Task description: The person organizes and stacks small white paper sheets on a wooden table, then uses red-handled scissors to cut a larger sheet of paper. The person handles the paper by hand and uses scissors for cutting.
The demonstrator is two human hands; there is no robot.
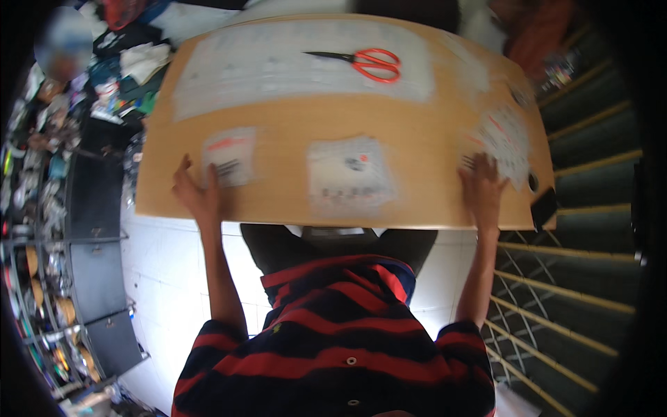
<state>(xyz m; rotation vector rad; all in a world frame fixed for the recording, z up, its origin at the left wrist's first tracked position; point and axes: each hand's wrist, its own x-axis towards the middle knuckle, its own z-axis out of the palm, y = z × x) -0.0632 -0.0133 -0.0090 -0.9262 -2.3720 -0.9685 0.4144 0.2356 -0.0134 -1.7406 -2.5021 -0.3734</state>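
Wooden table (292,118), left hand (196,194), right hand (481,187) flat

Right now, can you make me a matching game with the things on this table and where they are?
Things:
1. scissors with red handles
2. left hand
3. right hand
4. small clear packet

Places:
A. at the near edge of the wooden table, on the person's left, beside a packet with a red stripe
B. in the middle, close to the near edge
C. at the far side, on a large pale sheet
D. at the near edge on the person's right, touching a pile of packets

Pairs: 1-C, 2-A, 3-D, 4-B
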